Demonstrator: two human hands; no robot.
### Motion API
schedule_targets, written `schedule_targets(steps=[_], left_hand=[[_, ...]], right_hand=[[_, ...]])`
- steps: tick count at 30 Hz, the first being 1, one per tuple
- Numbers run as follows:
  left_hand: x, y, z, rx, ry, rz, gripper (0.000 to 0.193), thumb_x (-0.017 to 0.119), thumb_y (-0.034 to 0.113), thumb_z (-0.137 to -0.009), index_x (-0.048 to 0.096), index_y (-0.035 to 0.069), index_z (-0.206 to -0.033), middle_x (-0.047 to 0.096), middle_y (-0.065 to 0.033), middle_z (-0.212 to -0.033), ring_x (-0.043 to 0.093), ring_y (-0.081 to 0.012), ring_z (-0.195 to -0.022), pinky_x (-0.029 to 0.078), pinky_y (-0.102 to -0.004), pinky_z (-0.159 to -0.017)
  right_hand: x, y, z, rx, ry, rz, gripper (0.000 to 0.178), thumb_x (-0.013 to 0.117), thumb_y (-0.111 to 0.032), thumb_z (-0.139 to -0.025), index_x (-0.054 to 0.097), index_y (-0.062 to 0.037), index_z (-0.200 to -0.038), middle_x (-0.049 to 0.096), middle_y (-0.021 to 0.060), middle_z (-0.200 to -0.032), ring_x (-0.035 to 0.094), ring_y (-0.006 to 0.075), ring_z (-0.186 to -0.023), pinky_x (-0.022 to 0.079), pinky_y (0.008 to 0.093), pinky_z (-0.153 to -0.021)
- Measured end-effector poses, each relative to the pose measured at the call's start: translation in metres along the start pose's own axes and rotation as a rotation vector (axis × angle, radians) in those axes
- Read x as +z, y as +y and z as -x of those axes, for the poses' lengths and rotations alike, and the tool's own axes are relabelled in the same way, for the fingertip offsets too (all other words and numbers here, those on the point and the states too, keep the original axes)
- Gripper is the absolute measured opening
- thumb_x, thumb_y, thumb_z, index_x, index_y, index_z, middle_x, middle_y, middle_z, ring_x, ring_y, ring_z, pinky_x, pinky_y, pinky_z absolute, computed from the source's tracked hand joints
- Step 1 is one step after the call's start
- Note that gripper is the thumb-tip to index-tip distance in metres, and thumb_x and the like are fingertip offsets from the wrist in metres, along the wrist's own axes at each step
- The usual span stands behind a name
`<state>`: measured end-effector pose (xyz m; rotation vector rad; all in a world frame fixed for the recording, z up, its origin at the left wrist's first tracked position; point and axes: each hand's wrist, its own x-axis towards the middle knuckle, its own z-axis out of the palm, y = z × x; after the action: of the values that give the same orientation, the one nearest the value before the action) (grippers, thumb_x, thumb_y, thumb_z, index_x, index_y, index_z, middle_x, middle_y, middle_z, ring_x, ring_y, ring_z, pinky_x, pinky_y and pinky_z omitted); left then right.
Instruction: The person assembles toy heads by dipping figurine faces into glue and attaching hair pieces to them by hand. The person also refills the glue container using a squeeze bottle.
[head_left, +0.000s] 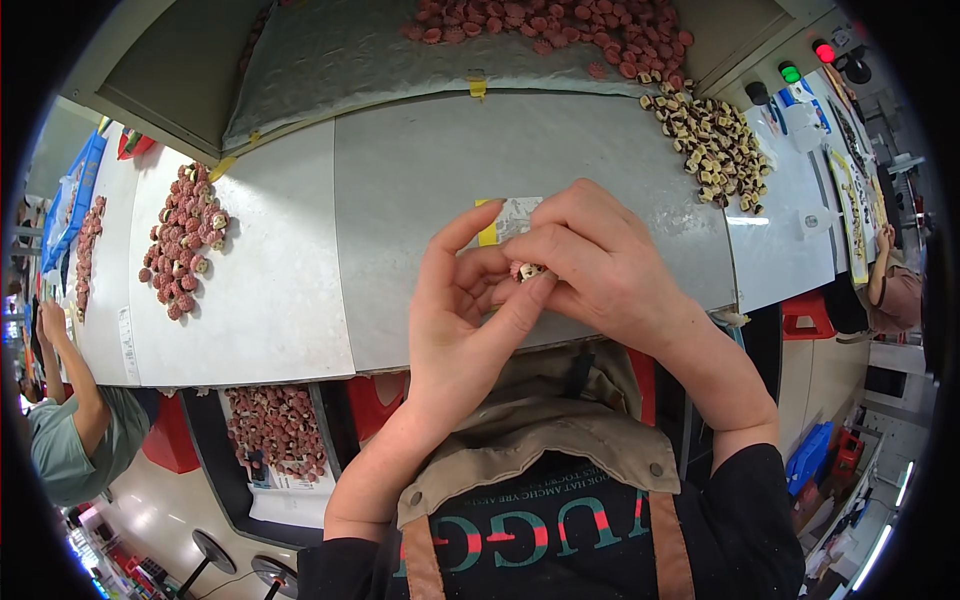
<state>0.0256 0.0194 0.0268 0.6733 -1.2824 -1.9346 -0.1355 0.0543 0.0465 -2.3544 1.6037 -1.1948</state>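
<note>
A small toy piece (527, 271) with a pink bumpy cap and a cream front is between my two hands, above the near part of the grey table. My left hand (462, 315) pinches it from the left with thumb and fingers. From the right, the fingertips of my right hand (598, 262) press on it and partly cover it. Just behind my fingers lies a small pale card with a yellow strip (517, 212). Up ahead are many loose pink cup-shaped caps (560, 22). At the right lies a pile of small cream and dark brown pieces (712, 150).
Capped pink pieces (183, 243) lie heaped at the left of the table (410, 160). More fill a tray (275, 440) below its left edge. A metal housing with red and green lights (790, 72) spans the far side. Co-workers sit left (95, 430) and right (900, 290).
</note>
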Motion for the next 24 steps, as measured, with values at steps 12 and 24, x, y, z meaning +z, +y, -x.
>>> schedule_targets(steps=[12,24], left_hand=[[-0.001,-0.001,-0.005,0.005,-0.014,-0.149,0.042,0.062,-0.002,-0.087,0.047,0.002,-0.126,0.062,-0.008,-0.102,0.06,-0.0104,-0.092,0.049,-0.0229,-0.082],[-0.076,0.061,-0.069,0.522,0.203,-1.697,0.033,0.061,0.012,-0.087,0.059,0.006,-0.119,0.054,-0.0159,-0.127,0.05,-0.034,-0.117,0.038,-0.0444,-0.099]], right_hand=[[-0.013,0.006,0.012,0.025,-0.063,0.141,0.027,0.075,-0.015,-0.07,0.064,-0.0071,-0.093,0.058,0.006,-0.09,0.059,0.0249,-0.082,0.049,0.0365,-0.071],[-0.106,0.145,0.025,0.279,0.0,0.632,0.018,0.064,-0.012,-0.083,0.063,-0.0069,-0.101,0.061,0.0094,-0.1,0.056,0.0283,-0.096,0.046,0.039,-0.084]])
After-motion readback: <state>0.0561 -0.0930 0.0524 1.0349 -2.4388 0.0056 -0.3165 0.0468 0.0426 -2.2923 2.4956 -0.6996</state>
